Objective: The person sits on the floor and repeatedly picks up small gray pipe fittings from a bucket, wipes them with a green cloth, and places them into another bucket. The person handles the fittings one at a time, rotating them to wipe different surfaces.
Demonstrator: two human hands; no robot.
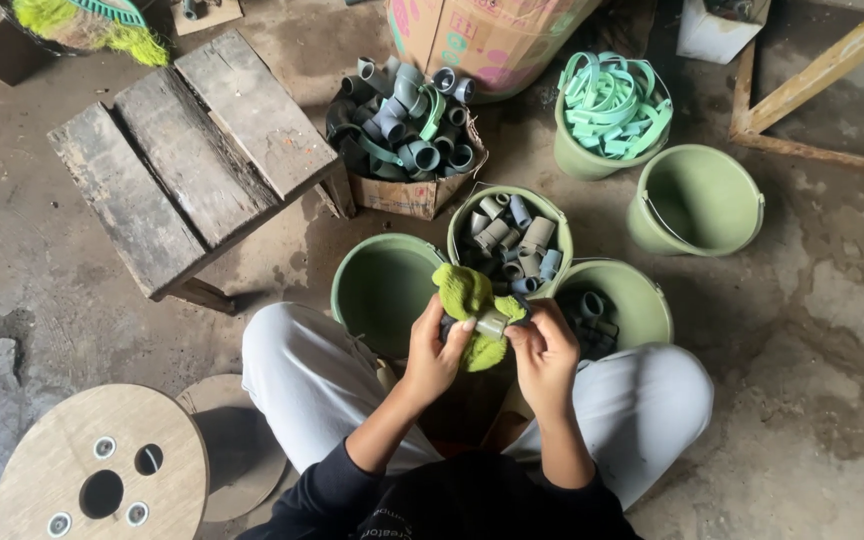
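Right now your left hand [435, 352] and right hand [544, 352] meet over your lap, both closed around the same bundle: a yellow-green cloth [468, 300] wrapped about a short grey pipe fitting [492, 324]. Your left grip pinches the fitting's end with cloth bunched above it, while your right grip closes on the cloth and the fitting's other side.

Judging by its look, the fitting is rigid plastic, light and smooth, so it may slip if you squeeze only the rounded wall; hold it across its ends or rims. The cloth is soft and floppy and gives no support of its own, so keep it gathered against the part.

Just beyond your hands sit three green buckets on the floor: one that looks empty [382, 290], one filled with grey fittings [510, 240], and one holding a few darker ones [624, 305]. Farther off, a cardboard box [407, 195] is heaped with larger elbows.
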